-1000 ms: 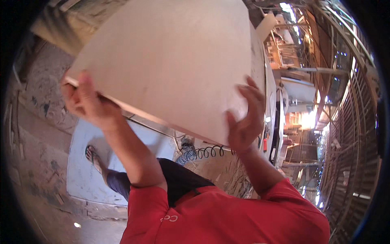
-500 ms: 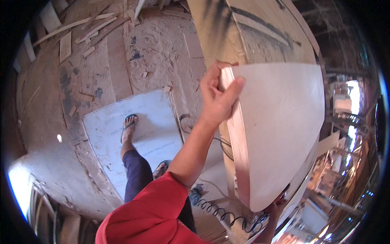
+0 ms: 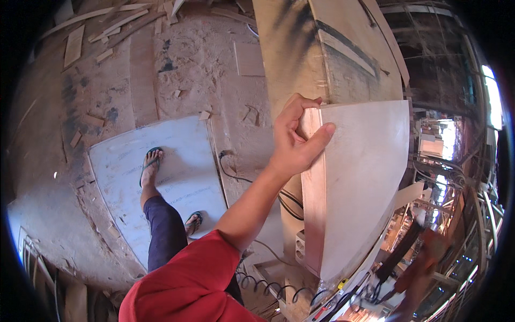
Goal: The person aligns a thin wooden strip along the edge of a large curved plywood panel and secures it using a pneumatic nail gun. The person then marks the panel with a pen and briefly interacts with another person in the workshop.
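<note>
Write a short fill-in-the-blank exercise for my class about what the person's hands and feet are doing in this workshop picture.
1. The left hand grips the top corner of a pale wooden ____.
2. The person's sleeve is ____ in colour.
3. Both feet stand on a flat pale sheet lying on the ____.

Missing words: panel; red; floor

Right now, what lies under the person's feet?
A pale flat sheet lies on the dusty floor under both sandalled feet. The floor beneath it is covered; wood scraps lie around.
</note>
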Demonstrator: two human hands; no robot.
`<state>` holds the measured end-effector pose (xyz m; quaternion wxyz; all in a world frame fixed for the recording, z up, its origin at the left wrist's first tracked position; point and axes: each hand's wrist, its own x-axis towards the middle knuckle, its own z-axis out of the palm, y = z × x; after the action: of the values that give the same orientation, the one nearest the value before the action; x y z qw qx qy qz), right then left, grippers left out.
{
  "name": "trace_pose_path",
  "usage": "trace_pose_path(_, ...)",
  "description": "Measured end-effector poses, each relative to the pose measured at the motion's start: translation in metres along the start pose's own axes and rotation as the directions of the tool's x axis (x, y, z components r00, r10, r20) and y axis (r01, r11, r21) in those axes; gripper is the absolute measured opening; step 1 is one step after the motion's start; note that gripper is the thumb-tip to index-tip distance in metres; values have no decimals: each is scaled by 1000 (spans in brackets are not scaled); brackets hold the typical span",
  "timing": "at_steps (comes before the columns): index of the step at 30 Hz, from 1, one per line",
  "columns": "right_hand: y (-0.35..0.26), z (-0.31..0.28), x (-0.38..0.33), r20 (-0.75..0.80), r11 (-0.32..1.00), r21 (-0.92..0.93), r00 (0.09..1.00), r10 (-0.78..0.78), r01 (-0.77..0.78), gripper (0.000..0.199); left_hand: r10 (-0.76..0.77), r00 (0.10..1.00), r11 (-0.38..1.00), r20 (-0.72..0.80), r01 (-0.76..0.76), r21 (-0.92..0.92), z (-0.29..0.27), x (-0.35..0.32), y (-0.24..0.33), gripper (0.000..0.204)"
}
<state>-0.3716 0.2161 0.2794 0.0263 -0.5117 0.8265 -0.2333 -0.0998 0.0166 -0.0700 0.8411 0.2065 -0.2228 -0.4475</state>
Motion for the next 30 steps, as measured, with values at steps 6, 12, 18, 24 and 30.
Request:
trace_pose_path(6, -157, 103, 48, 458, 999, 32, 889, -25, 12, 36, -28, 999, 1000, 22, 28, -3, 0, -2, 0, 29)
trace_pose_path(12, -213, 159, 13, 571, 980, -89, 797, 195, -177, 40, -6, 1000, 1000, -20, 5, -19, -2, 5, 1, 31)
trace_pose_path(18, -209, 173, 16, 566, 972, -166, 791, 233, -167, 62, -40, 999, 999, -11, 40, 1, -1, 3, 5, 31)
trace_pose_path(24, -204, 172, 14, 568, 971, -158, 788, 237, -179, 63, -25, 1000, 1000, 3, 25, 18, -3, 4, 4, 30)
trace_pose_path(30, -214, 179, 8, 549, 960, -244, 797, 252, -135, 53, -38, 999, 999, -8, 38, 12, -2, 3, 8, 31)
